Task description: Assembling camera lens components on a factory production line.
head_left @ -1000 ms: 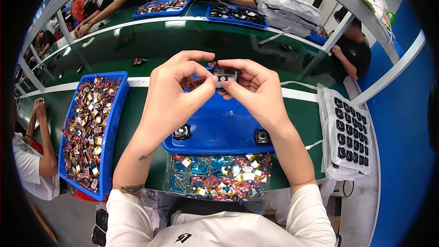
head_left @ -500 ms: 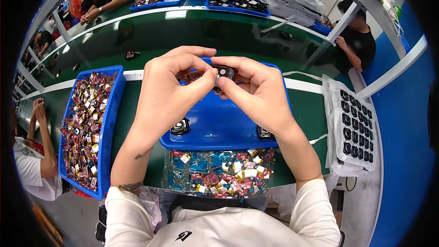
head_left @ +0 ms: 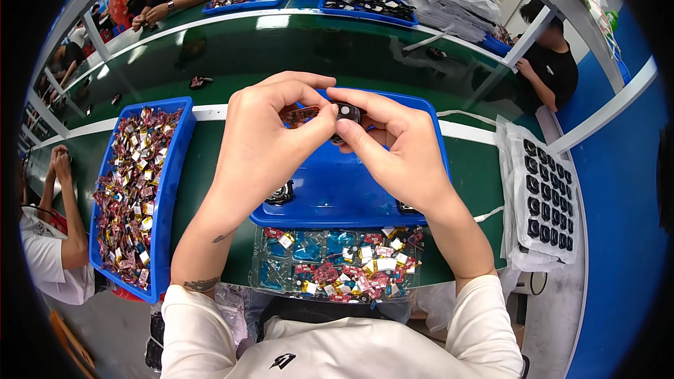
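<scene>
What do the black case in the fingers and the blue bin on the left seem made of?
Black case: likely hard plastic; it looks slightly shiny, though fingers hide much of it. Blue bin: probably moulded plastic, smooth, judging by even colour and rim.

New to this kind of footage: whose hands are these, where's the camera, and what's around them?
No machine here: one person works bare-handed. A wide fisheye camera on the person's head looks down, so straight edges bend near the rim. The left hand and right hand hold a small black casing between them; a red circuit board shows in the left hand's curl. Below is a blue tray; nearer the body, a clear tray of red-and-white parts. A blue bin of similar parts stands left; at right, black pieces sit in rows.
</scene>
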`<state>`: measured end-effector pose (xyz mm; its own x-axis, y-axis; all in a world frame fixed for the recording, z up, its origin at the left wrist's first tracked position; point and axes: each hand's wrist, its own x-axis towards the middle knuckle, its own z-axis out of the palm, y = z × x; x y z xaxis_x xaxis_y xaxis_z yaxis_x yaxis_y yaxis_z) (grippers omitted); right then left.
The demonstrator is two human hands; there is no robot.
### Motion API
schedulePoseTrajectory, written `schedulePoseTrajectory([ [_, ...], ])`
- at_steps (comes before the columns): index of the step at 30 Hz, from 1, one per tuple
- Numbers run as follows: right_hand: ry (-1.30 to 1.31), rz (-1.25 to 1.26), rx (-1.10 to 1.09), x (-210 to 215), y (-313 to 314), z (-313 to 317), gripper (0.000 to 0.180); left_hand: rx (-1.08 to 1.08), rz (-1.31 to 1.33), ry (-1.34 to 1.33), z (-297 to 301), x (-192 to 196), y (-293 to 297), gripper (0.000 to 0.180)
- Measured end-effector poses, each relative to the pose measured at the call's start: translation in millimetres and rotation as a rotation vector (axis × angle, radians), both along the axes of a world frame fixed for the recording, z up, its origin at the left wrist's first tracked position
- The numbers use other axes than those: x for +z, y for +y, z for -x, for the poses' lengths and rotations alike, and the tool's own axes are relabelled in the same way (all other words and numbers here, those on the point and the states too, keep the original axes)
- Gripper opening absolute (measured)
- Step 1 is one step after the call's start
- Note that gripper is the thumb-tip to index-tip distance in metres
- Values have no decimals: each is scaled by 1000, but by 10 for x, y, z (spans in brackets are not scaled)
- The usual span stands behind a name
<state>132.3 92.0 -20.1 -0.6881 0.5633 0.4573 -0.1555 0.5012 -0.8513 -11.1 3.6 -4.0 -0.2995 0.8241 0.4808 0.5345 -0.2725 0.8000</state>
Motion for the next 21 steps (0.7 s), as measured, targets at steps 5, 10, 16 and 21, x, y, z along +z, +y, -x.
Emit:
schedulePoseTrajectory([
  [5, 78, 44, -72, -20, -24, 24, 22, 33, -58, 29, -58, -31, 12, 10],
  [10, 127, 81, -106, 51, 63, -32, 18, -40, -59, -35, -103, -16, 23, 12],
  [16, 136, 199, -85, 111, 129, -42, 18, 12, -77, -44, -81, 11, -3, 11],
  [21, 176, 187, -41, 105, 143, -57, 17, 38, 1, 43, -75, 51, -16, 8],
])
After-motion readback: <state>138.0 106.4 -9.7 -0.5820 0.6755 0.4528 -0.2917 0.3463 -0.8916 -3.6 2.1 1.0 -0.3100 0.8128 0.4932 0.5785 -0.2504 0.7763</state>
